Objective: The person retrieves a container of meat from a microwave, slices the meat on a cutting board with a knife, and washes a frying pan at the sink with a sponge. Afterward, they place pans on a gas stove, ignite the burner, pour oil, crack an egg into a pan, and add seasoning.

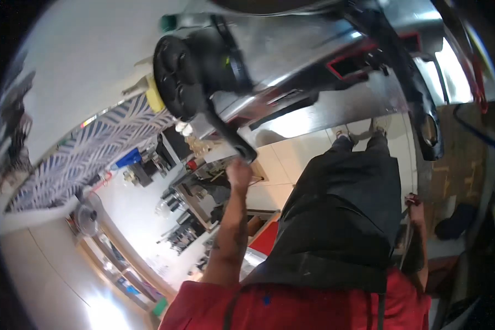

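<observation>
A black pan with several round hollows is tilted on its side at the upper left, beside the metal stove. Its handle slants down to my left hand, which is closed round the handle's end. My right hand hangs low beside the dark apron, its fingers curled on a small dark reddish thing that I cannot make out. Above it, the long black handle of a second pan sticks out over the stove's front edge.
A patterned panel and a yellow object lie left of the pan. A wall fan, shelves and hanging utensils are at the left. Cardboard stands at the right.
</observation>
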The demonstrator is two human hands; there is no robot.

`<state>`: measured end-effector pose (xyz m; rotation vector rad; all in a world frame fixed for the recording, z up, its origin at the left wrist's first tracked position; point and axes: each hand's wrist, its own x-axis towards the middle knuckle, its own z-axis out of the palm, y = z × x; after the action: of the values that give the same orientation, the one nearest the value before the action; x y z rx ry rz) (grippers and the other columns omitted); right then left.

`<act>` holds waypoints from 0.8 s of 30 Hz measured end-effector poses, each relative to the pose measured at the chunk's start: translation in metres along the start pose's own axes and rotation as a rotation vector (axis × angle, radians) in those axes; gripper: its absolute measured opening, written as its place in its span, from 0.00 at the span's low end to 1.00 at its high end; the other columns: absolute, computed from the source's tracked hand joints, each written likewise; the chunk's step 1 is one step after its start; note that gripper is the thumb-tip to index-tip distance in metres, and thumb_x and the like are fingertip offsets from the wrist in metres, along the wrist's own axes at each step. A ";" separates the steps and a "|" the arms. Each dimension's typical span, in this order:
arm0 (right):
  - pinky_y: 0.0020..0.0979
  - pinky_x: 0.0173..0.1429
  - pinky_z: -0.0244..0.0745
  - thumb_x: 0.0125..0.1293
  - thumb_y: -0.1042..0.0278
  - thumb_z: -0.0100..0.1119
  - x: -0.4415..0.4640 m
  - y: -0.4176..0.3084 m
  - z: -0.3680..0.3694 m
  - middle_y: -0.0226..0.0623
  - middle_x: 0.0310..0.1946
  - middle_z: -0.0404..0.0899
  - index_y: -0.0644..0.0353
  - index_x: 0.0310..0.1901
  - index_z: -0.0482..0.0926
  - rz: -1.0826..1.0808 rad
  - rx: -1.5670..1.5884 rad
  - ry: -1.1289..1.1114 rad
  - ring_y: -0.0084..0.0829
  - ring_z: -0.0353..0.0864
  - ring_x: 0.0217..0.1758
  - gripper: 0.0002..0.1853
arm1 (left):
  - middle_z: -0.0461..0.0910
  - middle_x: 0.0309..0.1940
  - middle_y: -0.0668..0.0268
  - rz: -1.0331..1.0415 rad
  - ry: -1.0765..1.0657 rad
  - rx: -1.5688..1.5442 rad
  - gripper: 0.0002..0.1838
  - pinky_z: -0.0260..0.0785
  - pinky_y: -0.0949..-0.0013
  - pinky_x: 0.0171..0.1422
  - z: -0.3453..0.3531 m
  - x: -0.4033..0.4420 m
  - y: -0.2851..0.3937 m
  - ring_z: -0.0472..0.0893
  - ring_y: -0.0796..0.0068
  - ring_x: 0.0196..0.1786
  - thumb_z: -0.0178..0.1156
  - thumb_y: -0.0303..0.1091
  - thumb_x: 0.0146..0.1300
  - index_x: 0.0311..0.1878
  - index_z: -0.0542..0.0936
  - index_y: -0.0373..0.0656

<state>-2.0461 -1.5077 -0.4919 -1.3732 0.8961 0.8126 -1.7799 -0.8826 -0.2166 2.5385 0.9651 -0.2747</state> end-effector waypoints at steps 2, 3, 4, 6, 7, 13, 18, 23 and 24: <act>0.28 0.49 0.76 0.74 0.66 0.53 0.001 -0.007 -0.018 0.38 0.43 0.81 0.63 0.55 0.78 -0.102 -0.094 -0.007 0.26 0.79 0.39 0.14 | 0.77 0.27 0.59 0.174 0.139 0.152 0.10 0.70 0.62 0.34 -0.041 0.031 -0.031 0.79 0.63 0.29 0.56 0.34 0.69 0.45 0.80 0.38; 0.30 0.52 0.74 0.73 0.65 0.55 0.004 -0.011 -0.025 0.38 0.47 0.80 0.62 0.58 0.76 -0.138 -0.152 -0.021 0.28 0.78 0.43 0.17 | 0.77 0.28 0.60 0.184 0.218 0.149 0.11 0.70 0.62 0.34 -0.059 0.049 -0.050 0.79 0.63 0.28 0.57 0.34 0.69 0.48 0.80 0.38; 0.32 0.55 0.72 0.71 0.64 0.57 0.005 -0.014 -0.026 0.39 0.51 0.78 0.62 0.61 0.73 -0.198 -0.221 -0.066 0.30 0.77 0.47 0.20 | 0.78 0.29 0.59 0.176 0.320 0.137 0.12 0.71 0.60 0.36 -0.072 0.066 -0.059 0.80 0.59 0.31 0.57 0.34 0.68 0.49 0.79 0.38; 0.36 0.62 0.69 0.69 0.61 0.62 0.014 -0.016 -0.027 0.40 0.59 0.74 0.61 0.67 0.68 -0.384 -0.376 -0.233 0.34 0.74 0.55 0.28 | 0.81 0.35 0.55 0.188 0.469 0.139 0.13 0.73 0.56 0.42 -0.094 0.096 -0.071 0.82 0.52 0.37 0.58 0.36 0.68 0.49 0.80 0.38; 0.39 0.66 0.68 0.68 0.60 0.64 0.017 -0.015 -0.024 0.41 0.63 0.72 0.60 0.70 0.65 -0.485 -0.432 -0.350 0.36 0.73 0.59 0.33 | 0.83 0.38 0.53 0.206 0.518 0.157 0.14 0.74 0.53 0.46 -0.103 0.111 -0.074 0.82 0.48 0.42 0.58 0.38 0.68 0.49 0.80 0.38; 0.39 0.68 0.69 0.64 0.66 0.67 -0.026 -0.101 0.040 0.37 0.64 0.74 0.68 0.68 0.71 -0.346 -0.143 -0.604 0.30 0.73 0.61 0.32 | 0.82 0.51 0.52 0.463 0.508 0.097 0.22 0.73 0.50 0.60 -0.116 0.186 -0.043 0.80 0.45 0.53 0.63 0.34 0.61 0.60 0.79 0.46; 0.40 0.65 0.73 0.62 0.58 0.67 -0.096 -0.224 0.076 0.41 0.59 0.81 0.61 0.62 0.78 0.038 -0.367 -0.313 0.41 0.79 0.62 0.28 | 0.81 0.46 0.49 0.540 0.308 0.131 0.22 0.75 0.49 0.57 -0.119 0.221 -0.039 0.81 0.43 0.51 0.67 0.33 0.57 0.56 0.80 0.44; 0.35 0.48 0.77 0.74 0.59 0.55 -0.139 -0.357 0.178 0.50 0.42 0.84 0.65 0.53 0.78 -0.534 -0.994 0.198 0.41 0.85 0.46 0.17 | 0.81 0.47 0.48 0.510 0.229 0.040 0.18 0.76 0.48 0.54 -0.125 0.230 -0.043 0.81 0.43 0.49 0.65 0.34 0.59 0.53 0.80 0.43; 0.33 0.50 0.77 0.73 0.61 0.56 -0.159 -0.387 0.209 0.48 0.41 0.84 0.66 0.53 0.78 -0.551 -0.940 0.199 0.37 0.85 0.45 0.16 | 0.81 0.47 0.48 0.478 0.223 0.023 0.18 0.76 0.48 0.52 -0.125 0.230 -0.044 0.81 0.43 0.49 0.66 0.34 0.59 0.52 0.80 0.43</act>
<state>-1.7617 -1.3117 -0.1767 -2.4124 0.1991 0.6787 -1.6341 -0.6616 -0.1920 2.7638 0.3984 0.1409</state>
